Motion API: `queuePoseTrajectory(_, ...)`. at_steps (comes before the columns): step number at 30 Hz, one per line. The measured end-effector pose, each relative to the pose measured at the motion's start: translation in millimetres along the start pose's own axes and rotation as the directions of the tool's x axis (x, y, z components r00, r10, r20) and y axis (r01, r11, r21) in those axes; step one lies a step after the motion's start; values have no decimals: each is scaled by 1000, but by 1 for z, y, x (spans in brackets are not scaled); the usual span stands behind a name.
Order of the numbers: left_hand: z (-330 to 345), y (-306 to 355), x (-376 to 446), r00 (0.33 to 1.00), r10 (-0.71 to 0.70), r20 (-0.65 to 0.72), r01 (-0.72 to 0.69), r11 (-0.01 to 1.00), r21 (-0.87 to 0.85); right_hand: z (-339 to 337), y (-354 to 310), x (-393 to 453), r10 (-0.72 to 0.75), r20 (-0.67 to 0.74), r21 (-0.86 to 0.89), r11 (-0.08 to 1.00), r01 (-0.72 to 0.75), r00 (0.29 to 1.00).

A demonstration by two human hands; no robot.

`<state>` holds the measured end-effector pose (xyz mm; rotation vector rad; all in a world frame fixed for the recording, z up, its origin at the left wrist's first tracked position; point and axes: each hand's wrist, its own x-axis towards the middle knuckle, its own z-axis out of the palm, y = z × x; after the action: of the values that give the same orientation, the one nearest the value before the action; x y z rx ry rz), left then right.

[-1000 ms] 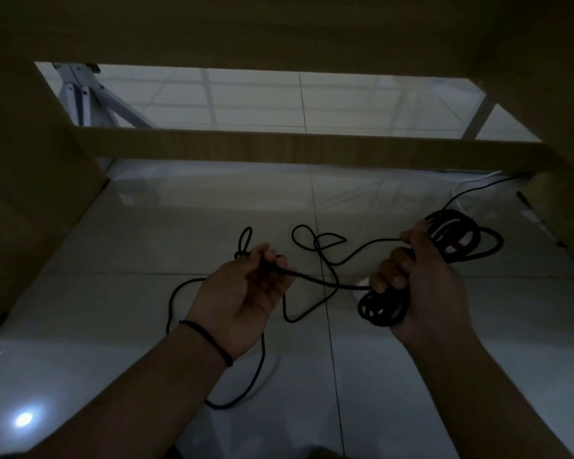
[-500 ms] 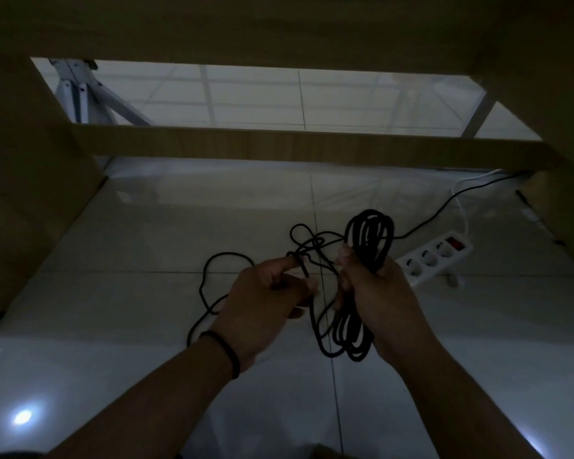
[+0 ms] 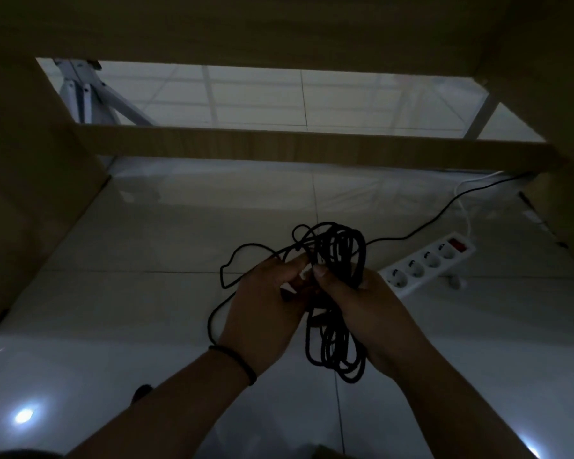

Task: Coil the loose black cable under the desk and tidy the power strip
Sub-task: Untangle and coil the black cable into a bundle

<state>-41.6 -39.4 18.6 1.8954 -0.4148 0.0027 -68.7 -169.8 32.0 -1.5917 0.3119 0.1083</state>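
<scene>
Here the black cable (image 3: 340, 293) hangs as a half-made coil above the floor (image 3: 146, 226), gripped by the right hand (image 3: 365, 306) while the left hand (image 3: 265, 303) pinches the slack, which probably wants looping on next, with the power strip (image 3: 428, 263) untouched just right.

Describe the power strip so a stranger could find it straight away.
Look under the wooden desk, at the glossy tiled floor on the right side. The power strip lies there at an angle, just beyond the right hand that holds the black cable coil. It is the only white bar in view, with a row of round sockets and a red switch at its far end.
</scene>
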Motion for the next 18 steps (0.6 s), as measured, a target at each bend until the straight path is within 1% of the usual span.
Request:
queuePoseTrajectory(2, 0, -4, 0, 997, 83, 0, -83, 993, 85, -1, 0, -1, -19, 34, -30, 999, 20, 999)
queuePoseTrajectory(4, -1, -7, 3, 988, 146, 42, -151, 978, 147, -5, -3, 0, -43, 30, -70, 997, 45, 999)
queuePoseTrajectory(6, -5, -4, 6, 984, 159, 76, -170, 969, 181, -9, -7, 1, -41, 12, -55, 998, 42, 999)
queuePoseTrajectory(8, -7, 0, 7, 976, 211, 56, -218, 954, 208, -12, -11, 1, -22, 35, -43, 999, 23, 999)
queuePoseTrajectory(10, -6, 2, 4, 961, 264, 84, -276, 942, 189, -12, -14, -1, -6, 52, -77, 997, 10, 999)
queuePoseTrajectory(11, -6, 2, 3, 960, 256, 112, -272, 949, 162, -12, -14, -1, 1, 62, -76, 997, 4, 998)
queuePoseTrajectory(12, -7, -1, 2, 968, 205, 143, -224, 966, 131, -13, -15, -2, 0, 69, -73, 997, 5, 998)
queuePoseTrajectory(14, -10, -9, 5, 984, 25, 178, -41, 996, 84, -19, -16, -1, -7, 81, -72, 997, 13, 997)
queuePoseTrajectory(15, -11, -15, 7, 986, -40, 162, 24, 995, 99, -21, -18, -1, -6, 95, -52, 999, 11, 995)
queuePoseTrajectory(16, -10, -20, 9, 991, -59, 122, 40, 988, 153, -23, -20, -1, -7, 118, -16, 1000, 9, 993)
queuePoseTrajectory(18, -10, -26, 11, 999, -22, 40, 12, 971, 238, -23, -23, -3, -10, 167, 40, 999, 3, 986)
